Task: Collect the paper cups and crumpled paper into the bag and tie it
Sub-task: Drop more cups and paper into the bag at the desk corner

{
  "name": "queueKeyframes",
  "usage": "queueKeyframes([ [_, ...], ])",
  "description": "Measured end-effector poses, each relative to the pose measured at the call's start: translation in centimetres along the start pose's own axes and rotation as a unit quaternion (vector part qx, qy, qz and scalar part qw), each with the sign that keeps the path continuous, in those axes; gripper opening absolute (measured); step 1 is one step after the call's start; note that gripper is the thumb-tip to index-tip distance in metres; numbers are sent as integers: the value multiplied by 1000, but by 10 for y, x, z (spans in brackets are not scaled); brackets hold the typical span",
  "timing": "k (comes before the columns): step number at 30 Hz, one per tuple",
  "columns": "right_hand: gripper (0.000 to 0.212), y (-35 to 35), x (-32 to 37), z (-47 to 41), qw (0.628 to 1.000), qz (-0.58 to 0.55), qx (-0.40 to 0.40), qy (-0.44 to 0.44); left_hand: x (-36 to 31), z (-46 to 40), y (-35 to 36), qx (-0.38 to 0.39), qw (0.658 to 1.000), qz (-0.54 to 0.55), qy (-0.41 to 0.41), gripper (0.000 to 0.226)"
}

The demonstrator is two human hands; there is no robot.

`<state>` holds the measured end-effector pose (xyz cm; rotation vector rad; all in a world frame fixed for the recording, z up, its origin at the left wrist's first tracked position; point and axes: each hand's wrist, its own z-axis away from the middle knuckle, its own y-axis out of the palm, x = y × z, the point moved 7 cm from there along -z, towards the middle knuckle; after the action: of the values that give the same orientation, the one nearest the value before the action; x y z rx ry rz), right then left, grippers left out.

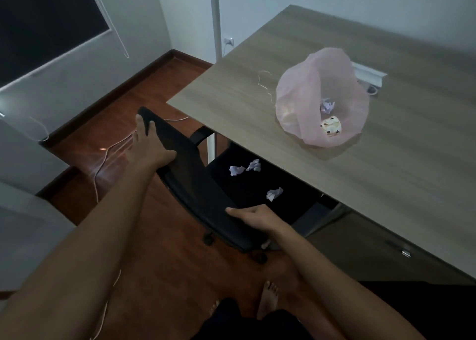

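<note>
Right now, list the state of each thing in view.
Bag: open, untied, on desk, holding a cup and paper.
Cup: inside bag, on its side.
Paper balls: three loose on chair seat.
Chair: backrest gripped by both hands.
Left hand: gripping backrest.
Right hand: gripping backrest.

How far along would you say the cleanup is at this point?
Partly done: the pink bag holds a paper cup and one crumpled paper. Both hands, left hand and right hand, grip the chair backrest. Three paper balls remain on the seat; bag untied.
</note>
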<state>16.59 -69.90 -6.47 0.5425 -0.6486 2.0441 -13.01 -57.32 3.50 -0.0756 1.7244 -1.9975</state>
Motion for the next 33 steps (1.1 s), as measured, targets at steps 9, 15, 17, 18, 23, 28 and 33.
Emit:
queueKeyframes([
  [9, 55, 76, 8, 9, 995, -100, 18, -21, 72, -14, -23, -43, 999, 14, -16, 99],
  [15, 52, 118, 8, 1, 991, -109, 66, -30, 119, -24, -39, -61, 998, 10, -5, 96],
  [17, 49, 123, 9, -2, 990, -108, 82, -33, 129, -27, -44, -59, 998, 16, -7, 97],
  [18, 48, 124, 10, -4, 990, -105, 88, -34, 133, -28, -46, -60, 998, 18, -9, 96],
  [23, 38, 93, 22, -21, 991, -114, 52, -47, 142, -29, -54, -63, 998, 18, -2, 93],
  [28, 31, 37, 40, -43, 984, -163, -22, -65, 138, -29, -56, -67, 998, 1, 7, 93],
  [33, 13, -7, 60, -53, 979, -146, -90, -110, 132, -32, -61, -81, 991, -105, -22, 90],
])
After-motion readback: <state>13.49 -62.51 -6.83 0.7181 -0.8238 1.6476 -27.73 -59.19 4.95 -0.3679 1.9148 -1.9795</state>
